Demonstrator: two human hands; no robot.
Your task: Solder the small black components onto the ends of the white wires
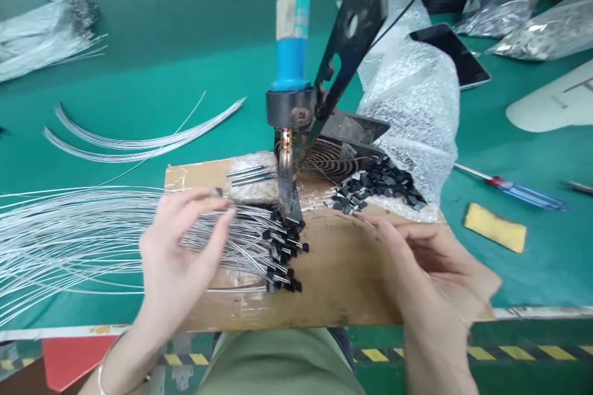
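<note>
My left hand [183, 253] is over a bundle of thin white wires [115, 228], its thumb and fingertips brought close together. Whatever lies between them is too small to make out. Black square pieces [282, 253] cap the wires' right ends. Just above these ends points the metal tip of a blue soldering iron [291, 18], clamped upright. My right hand [430, 265] pinches a thin pointed tool [364, 219], its tip by a pile of loose small black pieces [380, 185].
Cardboard [343, 278] covers the front of the green bench. Behind the iron stand a black bracket [349, 37] and a round fan grille [331, 157]. Bubble wrap [412, 92], a screwdriver [523, 191] and a yellow sponge [495, 226] lie right; more wires [143, 147] lie left.
</note>
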